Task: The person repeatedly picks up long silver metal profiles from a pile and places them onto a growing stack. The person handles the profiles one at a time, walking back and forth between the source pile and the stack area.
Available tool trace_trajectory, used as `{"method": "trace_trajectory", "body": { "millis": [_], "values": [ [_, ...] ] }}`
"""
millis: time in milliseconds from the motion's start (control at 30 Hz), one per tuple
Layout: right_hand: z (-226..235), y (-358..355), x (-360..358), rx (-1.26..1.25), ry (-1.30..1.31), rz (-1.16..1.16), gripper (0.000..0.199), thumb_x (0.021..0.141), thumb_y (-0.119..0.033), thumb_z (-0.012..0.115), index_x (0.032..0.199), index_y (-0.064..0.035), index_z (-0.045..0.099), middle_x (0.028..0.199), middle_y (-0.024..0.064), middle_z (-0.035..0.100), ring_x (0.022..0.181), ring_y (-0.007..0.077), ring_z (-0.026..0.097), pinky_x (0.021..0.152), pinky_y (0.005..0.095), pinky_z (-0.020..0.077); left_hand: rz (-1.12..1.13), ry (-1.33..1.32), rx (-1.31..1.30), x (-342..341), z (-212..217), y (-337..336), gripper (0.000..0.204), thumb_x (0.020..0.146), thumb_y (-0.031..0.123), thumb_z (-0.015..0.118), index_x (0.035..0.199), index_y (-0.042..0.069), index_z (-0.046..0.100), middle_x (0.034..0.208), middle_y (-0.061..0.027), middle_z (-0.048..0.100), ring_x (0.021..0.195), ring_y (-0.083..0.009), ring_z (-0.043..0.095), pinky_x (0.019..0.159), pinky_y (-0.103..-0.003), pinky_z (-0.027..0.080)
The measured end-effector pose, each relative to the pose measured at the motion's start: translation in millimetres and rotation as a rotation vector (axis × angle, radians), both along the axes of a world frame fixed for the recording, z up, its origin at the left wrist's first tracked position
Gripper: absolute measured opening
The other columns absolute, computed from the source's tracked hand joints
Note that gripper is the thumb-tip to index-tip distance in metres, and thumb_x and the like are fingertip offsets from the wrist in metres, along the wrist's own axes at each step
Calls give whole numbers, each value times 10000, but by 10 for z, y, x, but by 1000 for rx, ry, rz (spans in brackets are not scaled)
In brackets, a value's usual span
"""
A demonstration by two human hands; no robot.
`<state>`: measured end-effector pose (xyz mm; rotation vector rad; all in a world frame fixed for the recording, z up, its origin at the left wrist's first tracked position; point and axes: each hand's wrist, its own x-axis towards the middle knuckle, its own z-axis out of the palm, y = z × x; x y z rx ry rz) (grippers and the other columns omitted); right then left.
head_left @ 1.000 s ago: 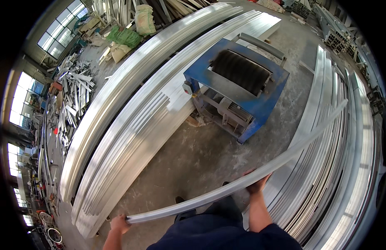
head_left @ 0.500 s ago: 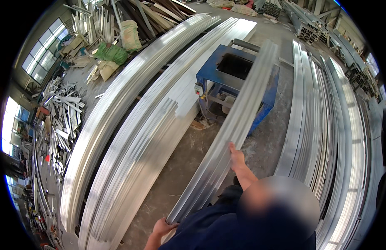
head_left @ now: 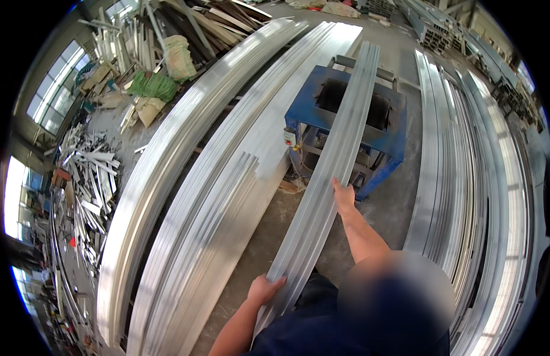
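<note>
Your left hand (head_left: 264,289) fingers curl around the near end of the long metal strip (head_left: 334,160); your right hand (head_left: 344,197) grips its edge farther up. It rests on the blue machine (head_left: 346,113). A tilt could make it slide off.

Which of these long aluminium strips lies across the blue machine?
The long silver aluminium strip held in both hands; the other strips lie in floor stacks beside the blue metal machine.

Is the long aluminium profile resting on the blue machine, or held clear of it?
Apparently resting on it: the aluminium profile runs across the top of the blue machine. The left hand grips its near end, the right hand its edge.
</note>
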<state>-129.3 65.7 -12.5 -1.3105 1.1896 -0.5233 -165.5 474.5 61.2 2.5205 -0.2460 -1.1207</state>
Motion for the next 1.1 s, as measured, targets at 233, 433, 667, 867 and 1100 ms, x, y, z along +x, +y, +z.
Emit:
{"method": "trace_trajectory", "body": {
  "millis": [233,433,667,867,1100],
  "values": [
    [-122,-929,568,-9,11,25,617,882,-522,692,1007,78,619,897,137,650,797,251,611,696,427,476,3,9,-112,897,-36,-1501,876,753,686,688,1101,-117,646,1089,-296,682,1066,-390,667,885,-444,531],
    [-477,-771,446,-51,38,3,650,895,-526,679,1134,74,612,974,168,670,848,270,630,733,428,489,17,91,-127,877,-81,-1369,813,751,643,716,1090,-94,660,1062,-262,701,1038,-367,681,869,-435,537],
    [-441,1765,-610,130,-3,112,675,944,-478,637,1344,49,504,1255,184,627,1143,274,594,975,397,456,-28,-40,31,-97,-882,991,815,720,655,738,1066,-78,654,1044,-274,694,1014,-403,673,860,-452,540],
    [-695,4231,-2198,769,-293,277,827,941,-649,513,1490,-42,397,1480,142,471,1350,300,451,1123,425,342,-41,3,170,-1593,-1154,3933,893,686,703,740,1097,-82,622,1024,-297,686,1020,-423,664,863,-463,539],
    [-1287,5086,-2623,1263,-813,425,661,957,-606,479,1376,-97,534,1402,109,537,1309,337,485,1114,492,379,10,144,242,-2768,-564,6249,726,712,501,808,1144,-60,649,910,-251,717,885,-381,710,796,-440,551]
  ]
}}
